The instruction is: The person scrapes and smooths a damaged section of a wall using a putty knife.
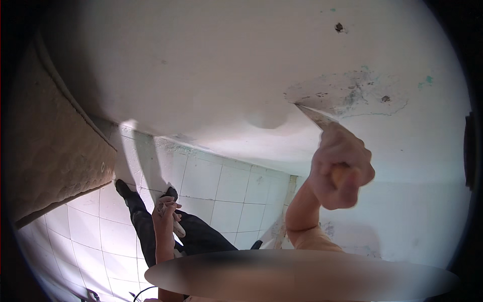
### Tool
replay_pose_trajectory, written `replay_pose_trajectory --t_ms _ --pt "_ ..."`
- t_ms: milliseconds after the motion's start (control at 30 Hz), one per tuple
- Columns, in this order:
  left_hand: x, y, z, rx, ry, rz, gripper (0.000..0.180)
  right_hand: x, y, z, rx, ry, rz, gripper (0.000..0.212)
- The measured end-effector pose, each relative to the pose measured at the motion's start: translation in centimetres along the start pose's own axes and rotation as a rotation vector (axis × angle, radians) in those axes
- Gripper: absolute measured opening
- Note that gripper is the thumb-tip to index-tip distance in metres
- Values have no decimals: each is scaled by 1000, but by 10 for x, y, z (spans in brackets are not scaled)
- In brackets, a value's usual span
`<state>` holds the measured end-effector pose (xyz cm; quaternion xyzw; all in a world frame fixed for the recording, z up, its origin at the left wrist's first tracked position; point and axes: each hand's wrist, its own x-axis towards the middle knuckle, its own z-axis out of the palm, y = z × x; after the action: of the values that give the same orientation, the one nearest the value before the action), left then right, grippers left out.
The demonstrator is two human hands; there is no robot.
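Observation:
My right hand (339,173) is closed around the handle of a putty knife (313,116). Its blade slants up and left, and the tip meets the white wall (201,60) at the lower left of a scraped, stained patch (352,93). The end of the handle shows as a tan spot within my fist. Lower and to the left, my left hand (165,210) is curled around a pale object with a rounded end (178,229). Whitish stuff shows at its fingers; the kind of object is unclear.
At the left stands a brown panel (60,156), its lower edge near my feet. White tiles (201,178) cover the floor. My legs in dark trousers (201,234) stand on them. A dark hole (339,27) marks the wall high up. A blurred oval covers the bottom.

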<state>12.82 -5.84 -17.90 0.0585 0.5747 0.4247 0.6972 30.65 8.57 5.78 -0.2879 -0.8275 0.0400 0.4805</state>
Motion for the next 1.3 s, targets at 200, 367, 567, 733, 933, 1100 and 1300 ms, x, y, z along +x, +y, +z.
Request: replay_pose_trajectory --t_ms 200,367,567,733,933,1100,1300 --pt "-6 5 -7 6 47 -19 19 9 -6 -4 145 31 -3 30" --pt "-7 1 -12 41 45 8 20 8 -17 -12 -335 -47 -24 36" --pt "-2 -11 -16 40 3 11 25 4 -7 -14 -420 33 -37 33" --pt "-8 -14 -12 80 -6 -14 26 -4 7 -9 -5 -8 69 30" --pt "-10 -14 -10 49 -11 -25 20 -4 4 -17 148 -99 -61 34" --pt "-7 -15 -15 66 0 -26 19 3 -25 -25 98 60 26 46" --pt "-6 -17 -20 43 -4 -37 18 -1 -19 -39 -242 7 -103 37"
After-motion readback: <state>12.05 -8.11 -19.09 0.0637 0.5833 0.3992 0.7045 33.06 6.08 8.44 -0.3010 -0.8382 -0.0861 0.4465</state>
